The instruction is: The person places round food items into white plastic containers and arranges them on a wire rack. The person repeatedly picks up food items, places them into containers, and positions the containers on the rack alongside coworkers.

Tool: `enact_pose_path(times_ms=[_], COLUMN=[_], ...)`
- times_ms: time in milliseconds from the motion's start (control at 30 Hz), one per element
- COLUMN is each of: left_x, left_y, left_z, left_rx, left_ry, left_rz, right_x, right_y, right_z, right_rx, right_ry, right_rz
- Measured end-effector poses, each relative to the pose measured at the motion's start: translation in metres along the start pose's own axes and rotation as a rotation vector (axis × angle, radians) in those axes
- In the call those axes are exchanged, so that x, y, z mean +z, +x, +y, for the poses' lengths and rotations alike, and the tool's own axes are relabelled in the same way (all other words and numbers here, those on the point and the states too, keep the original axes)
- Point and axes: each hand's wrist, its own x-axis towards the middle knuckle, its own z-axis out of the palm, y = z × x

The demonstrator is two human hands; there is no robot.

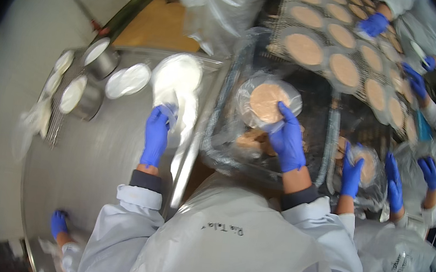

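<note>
Reaching forward, right hand (pixel 288 139) lies fingers spread and flat on near rim of round tan patty in clear wrap (pixel 268 103); patty sits directly ahead of fingertips, atop dark tray (pixel 218 136), toward its far edge. Disc round, no long axis. Left hand (pixel 156 135) over steel table (pixel 101 154), fingers closed, pinching loose clear film (pixel 176 84) rising beyond it. Right hand nearer patty; left well apart, past tray's left edge. Co-worker's gloved hand (pixel 351 174) at tray's right edge.

Light: dim, cool, even | Blur: soft motion smear throughout | Edges: fisheye bending, black vignette corners
</note>
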Motion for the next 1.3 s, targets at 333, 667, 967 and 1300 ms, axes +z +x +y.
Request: enact_pose_path(times_ms=[333,667,967,1300], left_x=[0.254,0.229,0.063,-0.213], left_y=[0.057,0.010,-0.016,-0.062], left_z=[0.024,0.073,0.059,-0.010], left_rx=[0.570,-0.611,-0.376,0.284], left_ry=[0.270,-1.067,-0.584,1.329], left_rz=[-0.544,-0.782,-0.397,0.673], right_x=[0.001,0.086,0.073,0.054], right_y=[0.016,-0.072,-0.013,0.029], right_z=[-0.120,-0.112,0.002,-0.077], right_rx=[-0.401,-0.521,-0.252,-0.275], right_ry=[0.050,-0.116,-0.952,0.264], right_rz=[-0.034,-0.180,-0.188,-0.058])
